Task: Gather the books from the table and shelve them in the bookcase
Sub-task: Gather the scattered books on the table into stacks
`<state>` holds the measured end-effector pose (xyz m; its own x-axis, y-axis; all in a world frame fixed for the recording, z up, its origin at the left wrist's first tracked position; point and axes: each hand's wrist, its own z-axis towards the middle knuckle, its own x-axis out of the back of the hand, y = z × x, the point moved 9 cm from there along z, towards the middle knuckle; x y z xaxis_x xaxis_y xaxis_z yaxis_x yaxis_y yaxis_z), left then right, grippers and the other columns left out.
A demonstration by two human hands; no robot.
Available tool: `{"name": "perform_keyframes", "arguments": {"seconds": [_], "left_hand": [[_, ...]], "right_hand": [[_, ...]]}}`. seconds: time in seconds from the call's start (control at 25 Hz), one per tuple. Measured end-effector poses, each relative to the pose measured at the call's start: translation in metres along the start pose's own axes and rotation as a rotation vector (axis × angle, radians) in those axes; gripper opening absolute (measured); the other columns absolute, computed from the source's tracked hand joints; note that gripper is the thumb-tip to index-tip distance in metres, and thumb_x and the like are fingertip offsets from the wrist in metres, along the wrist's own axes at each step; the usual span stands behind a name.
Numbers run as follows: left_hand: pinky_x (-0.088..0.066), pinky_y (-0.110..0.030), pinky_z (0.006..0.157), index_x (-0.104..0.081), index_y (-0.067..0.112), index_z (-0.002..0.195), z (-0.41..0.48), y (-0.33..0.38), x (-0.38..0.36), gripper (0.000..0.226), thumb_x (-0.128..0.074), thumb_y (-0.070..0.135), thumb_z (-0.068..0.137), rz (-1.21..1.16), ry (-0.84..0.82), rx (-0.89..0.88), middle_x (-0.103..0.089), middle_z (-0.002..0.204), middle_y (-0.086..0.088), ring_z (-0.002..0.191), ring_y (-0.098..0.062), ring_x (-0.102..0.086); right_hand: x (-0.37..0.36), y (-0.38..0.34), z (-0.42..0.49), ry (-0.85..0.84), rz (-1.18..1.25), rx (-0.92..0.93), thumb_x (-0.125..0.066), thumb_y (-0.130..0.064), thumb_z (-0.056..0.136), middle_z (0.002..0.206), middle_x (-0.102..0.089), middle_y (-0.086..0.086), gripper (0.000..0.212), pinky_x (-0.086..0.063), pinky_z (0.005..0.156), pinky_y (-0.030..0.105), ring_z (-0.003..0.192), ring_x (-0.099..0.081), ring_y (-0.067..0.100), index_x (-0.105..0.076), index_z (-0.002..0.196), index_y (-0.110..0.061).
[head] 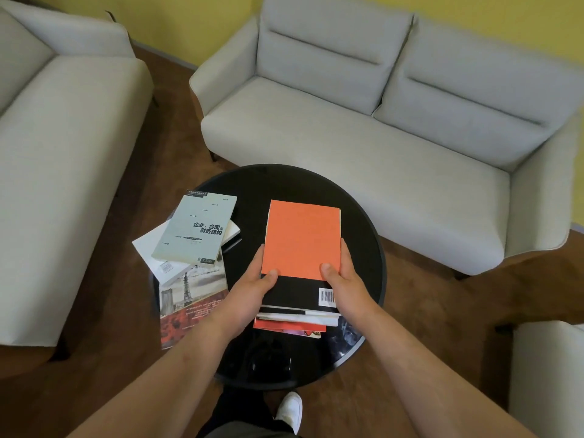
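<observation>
Facing a long pale-grey fabric two-seat sofa [363, 121] against a yellow wall, with a matching grey sofa [57, 137] lying to the left over brown wooden flooring. Standing over a round glossy black coffee table [357, 216] set between them. Gripping, on the table's right half, a stack of books [297, 314] topped by an orange-and-black paperback [300, 241] with a white barcode patch near its lower right corner. Clasping that top book's left edge with the left hand [252, 286], thumb pressed flat on the cover, fingers wrapped underneath. Clamping its right edge the same way with the right hand [344, 279]. Resting at the table's left rim and overhanging it, a loose pile: a pale green paperback with black Chinese lettering [196, 229] lying across a white book [151, 245], both sitting on a red-and-grey illustrated book [189, 311].
</observation>
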<state>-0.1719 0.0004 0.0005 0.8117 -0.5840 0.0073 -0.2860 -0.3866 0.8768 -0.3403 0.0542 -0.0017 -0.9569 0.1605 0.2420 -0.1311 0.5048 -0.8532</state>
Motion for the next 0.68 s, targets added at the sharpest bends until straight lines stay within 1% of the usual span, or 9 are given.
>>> {"name": "perform_keyframes", "arguments": {"seconds": [0.08,0.16,0.24,0.32,0.36,0.48,0.52,0.6,0.68], "left_hand": [[-0.039,-0.043,0.115,-0.031,0.073,0.134,-0.004,0.005,0.001,0.044,-0.045,0.044,0.104,0.055,-0.006,-0.012,-0.057,0.136,0.025,0.131,-0.006,-0.050],[-0.041,-0.044,0.114,-0.028,0.060,0.146,-0.010,0.003,0.004,0.051,-0.049,0.050,0.100,0.077,-0.002,-0.017,-0.054,0.141,0.021,0.132,-0.007,-0.050],[-0.039,-0.042,0.115,-0.029,0.045,0.153,-0.019,-0.005,0.020,0.060,-0.050,0.053,0.098,0.015,0.095,0.048,-0.048,0.147,0.015,0.134,-0.010,-0.047],[-0.036,-0.037,0.112,-0.040,0.033,0.149,-0.029,-0.016,0.051,0.050,-0.047,0.047,0.101,-0.028,0.243,0.119,-0.045,0.142,0.014,0.130,-0.012,-0.044],[-0.039,-0.035,0.106,-0.047,0.030,0.143,-0.035,-0.017,0.068,0.042,-0.045,0.043,0.103,-0.027,0.304,0.132,-0.049,0.137,0.012,0.126,-0.014,-0.048],[-0.050,-0.032,0.087,-0.065,0.026,0.112,-0.042,-0.015,0.126,0.021,-0.047,0.034,0.105,-0.054,0.430,0.101,-0.066,0.119,0.001,0.107,-0.018,-0.064],[-0.052,-0.034,0.086,-0.067,0.026,0.103,-0.041,-0.014,0.147,0.019,-0.049,0.032,0.104,-0.070,0.461,0.083,-0.068,0.113,0.001,0.106,-0.019,-0.065],[-0.052,-0.037,0.088,-0.068,0.023,0.094,-0.028,-0.015,0.189,0.021,-0.051,0.027,0.104,-0.030,0.516,0.073,-0.070,0.106,0.001,0.105,-0.024,-0.065],[-0.051,-0.040,0.091,-0.069,0.015,0.108,-0.001,-0.017,0.229,0.022,-0.052,0.028,0.102,0.140,0.530,0.074,-0.069,0.116,-0.007,0.107,-0.026,-0.064]], "right_hand": [[0.000,-0.003,-0.003,-0.003,-0.030,-0.005,-0.041,-0.044,0.105,0.131,-0.043,-0.024,0.058,-0.038,0.084,0.011,0.106,-0.048,-0.013,-0.009,0.154,-0.046],[0.002,-0.013,-0.007,0.033,-0.080,0.024,-0.046,-0.039,0.105,0.133,-0.045,-0.020,0.056,-0.042,0.098,0.021,0.116,-0.051,-0.004,-0.017,0.152,-0.041],[0.012,-0.025,-0.009,0.218,-0.242,0.050,-0.056,-0.032,0.101,0.145,-0.044,-0.009,0.057,-0.041,0.109,0.036,0.135,-0.045,0.012,-0.028,0.151,-0.032],[0.008,-0.046,-0.020,0.360,-0.501,0.104,-0.060,-0.029,0.099,0.156,-0.037,-0.002,0.055,-0.033,0.118,0.041,0.146,-0.034,0.019,-0.039,0.149,-0.024],[-0.007,-0.061,-0.027,0.364,-0.584,0.194,-0.060,-0.027,0.098,0.156,-0.038,-0.001,0.051,-0.031,0.120,0.041,0.147,-0.032,0.019,-0.045,0.147,-0.022],[-0.071,-0.103,-0.055,0.244,-0.613,0.556,-0.058,-0.017,0.093,0.138,-0.056,0.002,0.033,-0.040,0.114,0.037,0.133,-0.046,0.017,-0.067,0.126,-0.015],[-0.093,-0.110,-0.058,0.198,-0.602,0.632,-0.056,-0.017,0.091,0.132,-0.061,0.003,0.032,-0.043,0.111,0.035,0.127,-0.051,0.017,-0.070,0.119,-0.012],[-0.142,-0.114,-0.051,0.037,-0.584,0.626,-0.049,-0.022,0.091,0.130,-0.061,0.002,0.037,-0.044,0.110,0.031,0.124,-0.053,0.017,-0.068,0.120,-0.011],[-0.186,-0.105,-0.027,-0.132,-0.582,0.444,-0.048,-0.024,0.093,0.140,-0.052,-0.001,0.042,-0.038,0.115,0.029,0.133,-0.045,0.016,-0.059,0.134,-0.015]]}}
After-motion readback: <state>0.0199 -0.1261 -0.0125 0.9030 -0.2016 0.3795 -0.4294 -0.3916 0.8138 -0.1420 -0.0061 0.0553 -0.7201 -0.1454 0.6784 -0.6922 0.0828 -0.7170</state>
